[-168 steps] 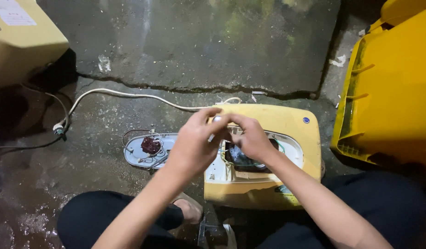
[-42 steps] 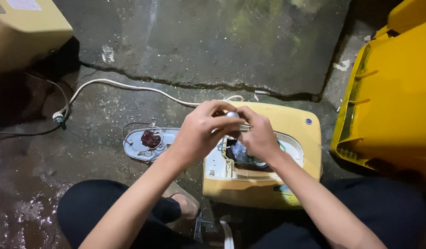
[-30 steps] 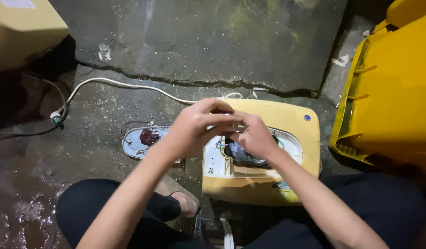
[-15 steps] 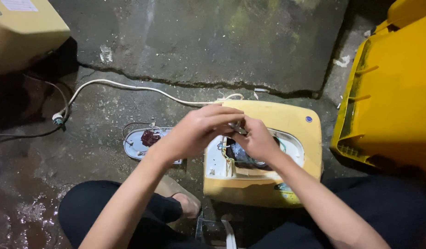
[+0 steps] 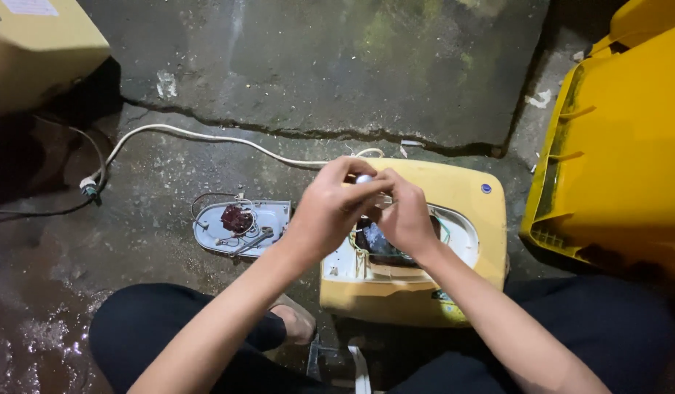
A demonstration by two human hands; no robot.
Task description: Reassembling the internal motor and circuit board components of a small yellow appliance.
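A cream-yellow appliance casing (image 5: 465, 204) lies on the wet concrete in front of my knees, its oval opening showing wires and a dark cavity (image 5: 381, 244). My left hand (image 5: 330, 208) and my right hand (image 5: 404, 215) meet above that opening, fingers pinched together on a small pale part (image 5: 363, 179) between the fingertips. What exactly the part is stays hidden by my fingers.
A grey oval cover plate (image 5: 239, 226) with a dark red piece and a wrench lies left of the casing. A white cable (image 5: 198, 135) runs along a crack in the floor. A yellow bin (image 5: 615, 153) stands at right, another cream box (image 5: 38, 51) at top left.
My hands stayed over the opening, shifting slightly and working the small part between the fingertips. The view drifted a little.
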